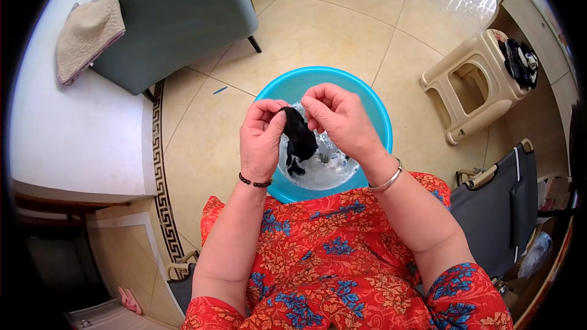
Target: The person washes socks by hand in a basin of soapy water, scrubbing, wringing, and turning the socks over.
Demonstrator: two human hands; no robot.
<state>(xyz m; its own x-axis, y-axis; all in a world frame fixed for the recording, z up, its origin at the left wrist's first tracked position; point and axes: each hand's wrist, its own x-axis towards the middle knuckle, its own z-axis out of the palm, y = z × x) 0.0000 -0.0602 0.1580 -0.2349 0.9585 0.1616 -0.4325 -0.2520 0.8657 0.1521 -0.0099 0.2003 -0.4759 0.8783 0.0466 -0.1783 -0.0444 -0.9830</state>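
Looks like a room in a home, floored in glossy beige tiles (330,27) with a dark Greek-key border strip (160,165) at left. Furnished with grey-green upholstered seating (177,18) at far left, a beige plastic stool (471,64) at far right and a grey fabric folding chair (489,214) at near right.

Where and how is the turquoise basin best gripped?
The turquoise basin is probably best taken two-handed by its rim, from above, at the left and right edges: it is wide, round and upright, and opposite grips should keep the sudsy water level.
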